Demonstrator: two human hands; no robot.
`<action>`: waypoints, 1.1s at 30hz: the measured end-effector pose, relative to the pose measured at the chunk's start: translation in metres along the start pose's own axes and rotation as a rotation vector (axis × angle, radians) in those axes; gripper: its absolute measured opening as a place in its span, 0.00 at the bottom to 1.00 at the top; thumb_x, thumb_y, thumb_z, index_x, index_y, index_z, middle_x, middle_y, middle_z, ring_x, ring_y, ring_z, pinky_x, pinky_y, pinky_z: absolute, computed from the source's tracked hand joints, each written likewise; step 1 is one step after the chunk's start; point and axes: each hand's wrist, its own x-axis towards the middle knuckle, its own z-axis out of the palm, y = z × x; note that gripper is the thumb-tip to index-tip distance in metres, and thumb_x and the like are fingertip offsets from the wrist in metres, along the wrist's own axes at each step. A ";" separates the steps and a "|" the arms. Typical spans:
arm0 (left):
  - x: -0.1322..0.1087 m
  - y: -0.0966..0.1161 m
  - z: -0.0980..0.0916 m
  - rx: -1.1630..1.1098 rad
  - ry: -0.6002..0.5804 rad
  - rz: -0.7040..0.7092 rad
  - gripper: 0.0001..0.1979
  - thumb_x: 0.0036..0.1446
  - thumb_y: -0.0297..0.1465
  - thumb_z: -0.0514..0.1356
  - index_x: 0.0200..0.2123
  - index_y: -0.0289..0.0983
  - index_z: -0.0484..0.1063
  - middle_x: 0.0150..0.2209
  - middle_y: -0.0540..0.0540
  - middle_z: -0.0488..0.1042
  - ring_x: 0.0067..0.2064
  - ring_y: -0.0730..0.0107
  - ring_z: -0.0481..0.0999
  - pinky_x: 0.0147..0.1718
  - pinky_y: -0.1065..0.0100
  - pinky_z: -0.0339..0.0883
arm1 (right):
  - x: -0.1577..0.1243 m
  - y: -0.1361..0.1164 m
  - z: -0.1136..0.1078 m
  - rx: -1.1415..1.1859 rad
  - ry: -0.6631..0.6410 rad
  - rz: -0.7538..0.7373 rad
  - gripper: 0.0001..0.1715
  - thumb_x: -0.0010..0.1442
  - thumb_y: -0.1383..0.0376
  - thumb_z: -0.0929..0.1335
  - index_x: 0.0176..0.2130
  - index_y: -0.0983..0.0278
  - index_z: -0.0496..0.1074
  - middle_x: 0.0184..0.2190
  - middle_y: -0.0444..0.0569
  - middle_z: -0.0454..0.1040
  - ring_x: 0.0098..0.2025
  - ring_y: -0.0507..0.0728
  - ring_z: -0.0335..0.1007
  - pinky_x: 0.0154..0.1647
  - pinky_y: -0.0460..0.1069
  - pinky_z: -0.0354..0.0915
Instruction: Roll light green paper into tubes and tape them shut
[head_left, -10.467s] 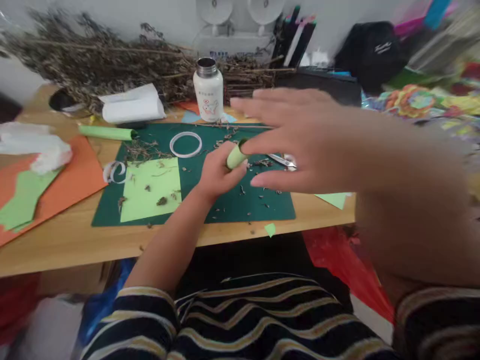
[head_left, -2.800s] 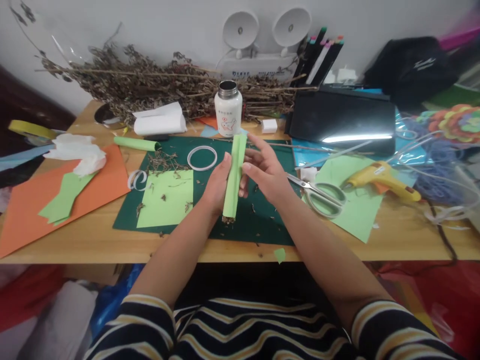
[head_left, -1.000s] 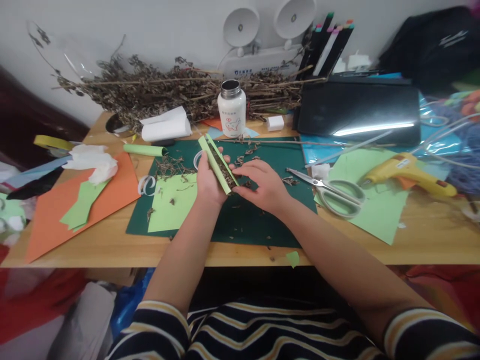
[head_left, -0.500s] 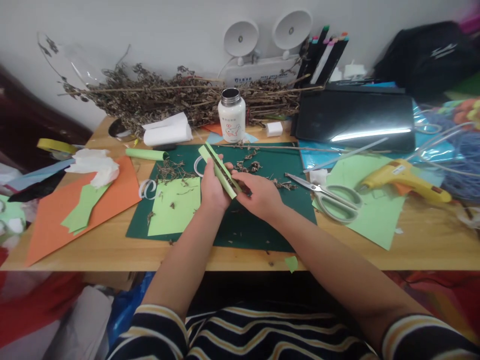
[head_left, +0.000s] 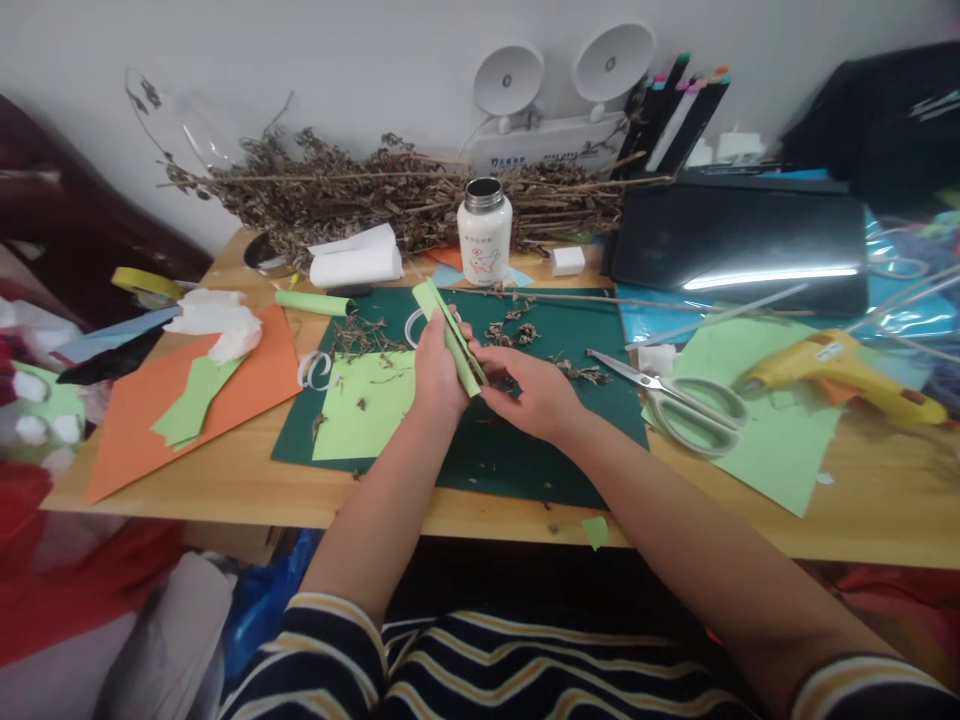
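In from the worktop's (head_left: 187, 480) near edge, the left hand (head_left: 437, 368) grips a paper roll (head_left: 457, 353); the right hand (head_left: 534, 390), hold unclear, seemingly closes it, needing even pressure.

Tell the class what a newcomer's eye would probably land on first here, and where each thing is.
Probably the split light green paper roll, held in the left hand above the dark green cutting mat, with the right hand at its edge. Next, perhaps, the dried plant heap along the wall and the open white bottle before it. The yellow glue gun also stands out, far right.
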 end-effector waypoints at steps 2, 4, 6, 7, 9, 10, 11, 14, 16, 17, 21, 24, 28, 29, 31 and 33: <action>0.002 -0.001 -0.002 -0.024 -0.048 0.033 0.08 0.58 0.36 0.48 0.32 0.39 0.62 0.18 0.57 0.61 0.15 0.80 0.62 0.15 0.77 0.57 | -0.001 0.000 0.000 0.039 0.017 0.006 0.19 0.54 0.65 0.62 0.46 0.65 0.67 0.38 0.50 0.76 0.33 0.53 0.72 0.35 0.48 0.68; 0.004 -0.001 -0.003 -0.012 -0.054 0.058 0.07 0.58 0.36 0.49 0.32 0.39 0.61 0.18 0.57 0.62 0.16 0.80 0.62 0.14 0.78 0.56 | -0.001 0.000 0.001 0.026 0.040 -0.004 0.16 0.54 0.64 0.62 0.43 0.65 0.68 0.38 0.50 0.76 0.34 0.53 0.73 0.36 0.48 0.68; 0.005 -0.002 -0.004 0.010 -0.045 0.073 0.08 0.57 0.38 0.51 0.32 0.39 0.61 0.18 0.57 0.62 0.16 0.81 0.62 0.15 0.78 0.55 | -0.001 0.000 0.002 -0.023 0.074 -0.020 0.15 0.55 0.64 0.61 0.41 0.65 0.70 0.37 0.50 0.76 0.35 0.54 0.73 0.37 0.48 0.68; 0.006 -0.002 -0.004 0.018 -0.040 0.073 0.09 0.56 0.39 0.52 0.32 0.39 0.61 0.18 0.57 0.62 0.16 0.81 0.63 0.15 0.78 0.55 | -0.001 -0.001 0.002 -0.052 0.089 -0.018 0.14 0.55 0.64 0.61 0.40 0.65 0.71 0.36 0.50 0.77 0.35 0.54 0.73 0.36 0.47 0.67; 0.006 -0.003 -0.004 0.030 -0.024 0.074 0.10 0.54 0.40 0.54 0.33 0.40 0.61 0.18 0.57 0.62 0.16 0.81 0.63 0.15 0.78 0.56 | -0.001 -0.002 0.002 -0.100 0.114 0.007 0.13 0.55 0.64 0.60 0.35 0.64 0.72 0.31 0.48 0.77 0.31 0.53 0.72 0.32 0.46 0.66; 0.007 -0.003 -0.004 0.037 -0.016 0.075 0.10 0.54 0.39 0.54 0.33 0.40 0.61 0.18 0.57 0.62 0.16 0.81 0.63 0.15 0.77 0.57 | -0.001 -0.003 0.003 -0.117 0.125 0.024 0.13 0.55 0.65 0.60 0.33 0.64 0.72 0.28 0.47 0.76 0.29 0.52 0.72 0.30 0.45 0.65; 0.007 -0.003 -0.004 0.047 -0.006 0.077 0.09 0.54 0.39 0.54 0.32 0.39 0.61 0.18 0.57 0.63 0.16 0.80 0.63 0.15 0.77 0.57 | -0.001 -0.003 0.003 -0.128 0.134 0.038 0.12 0.55 0.65 0.60 0.31 0.64 0.72 0.25 0.47 0.76 0.27 0.52 0.71 0.28 0.45 0.64; 0.007 -0.004 -0.003 0.091 0.035 0.098 0.09 0.54 0.37 0.55 0.30 0.39 0.60 0.18 0.57 0.63 0.16 0.80 0.63 0.15 0.77 0.57 | -0.002 -0.005 0.005 -0.147 0.157 0.062 0.12 0.55 0.66 0.59 0.28 0.63 0.71 0.23 0.46 0.74 0.25 0.52 0.69 0.26 0.45 0.62; 0.007 -0.006 -0.003 0.121 0.064 0.122 0.09 0.54 0.37 0.55 0.29 0.38 0.60 0.18 0.57 0.64 0.16 0.81 0.64 0.16 0.77 0.58 | -0.002 -0.005 0.006 -0.164 0.170 0.072 0.12 0.55 0.66 0.59 0.28 0.63 0.70 0.23 0.47 0.74 0.26 0.52 0.68 0.26 0.45 0.61; 0.007 -0.007 -0.003 0.133 0.073 0.136 0.09 0.54 0.37 0.54 0.28 0.38 0.59 0.19 0.57 0.64 0.16 0.81 0.64 0.16 0.77 0.58 | -0.002 -0.005 0.006 -0.174 0.175 0.076 0.13 0.55 0.66 0.59 0.28 0.63 0.70 0.23 0.47 0.74 0.26 0.52 0.68 0.27 0.45 0.61; 0.005 -0.009 -0.002 0.166 0.107 0.164 0.07 0.57 0.35 0.50 0.29 0.39 0.57 0.18 0.58 0.63 0.15 0.80 0.63 0.17 0.77 0.59 | -0.003 -0.004 0.008 -0.228 0.179 0.075 0.12 0.54 0.66 0.59 0.26 0.62 0.69 0.23 0.47 0.73 0.26 0.52 0.67 0.27 0.46 0.60; 0.005 -0.009 -0.002 0.210 0.148 0.177 0.08 0.58 0.36 0.50 0.29 0.39 0.55 0.18 0.58 0.61 0.14 0.81 0.62 0.17 0.76 0.59 | -0.003 -0.005 0.010 -0.272 0.169 0.051 0.13 0.55 0.66 0.58 0.26 0.62 0.69 0.23 0.47 0.73 0.26 0.53 0.67 0.27 0.46 0.60; 0.006 -0.010 -0.004 0.235 0.179 0.196 0.13 0.57 0.42 0.49 0.28 0.39 0.55 0.18 0.57 0.61 0.14 0.80 0.62 0.15 0.77 0.57 | -0.002 -0.007 0.013 -0.317 0.173 0.011 0.14 0.56 0.66 0.58 0.26 0.63 0.69 0.23 0.48 0.73 0.24 0.53 0.67 0.26 0.47 0.59; 0.006 -0.010 -0.004 0.228 0.182 0.196 0.14 0.57 0.43 0.49 0.28 0.39 0.55 0.18 0.56 0.61 0.14 0.80 0.62 0.14 0.77 0.56 | -0.002 -0.007 0.014 -0.323 0.179 0.003 0.14 0.56 0.66 0.58 0.26 0.63 0.69 0.23 0.48 0.73 0.24 0.53 0.67 0.26 0.47 0.59; 0.006 -0.009 -0.005 0.190 0.182 0.174 0.15 0.57 0.44 0.46 0.28 0.39 0.56 0.18 0.56 0.61 0.14 0.80 0.62 0.14 0.77 0.55 | -0.003 -0.008 0.015 -0.329 0.193 -0.006 0.14 0.56 0.66 0.58 0.26 0.63 0.69 0.23 0.48 0.73 0.24 0.53 0.67 0.26 0.47 0.60; 0.006 -0.008 -0.005 0.132 0.154 0.126 0.14 0.58 0.42 0.44 0.27 0.39 0.56 0.18 0.55 0.61 0.13 0.79 0.61 0.13 0.76 0.55 | -0.002 -0.009 0.015 -0.331 0.203 -0.007 0.14 0.55 0.66 0.58 0.25 0.63 0.69 0.22 0.48 0.73 0.24 0.53 0.66 0.27 0.47 0.60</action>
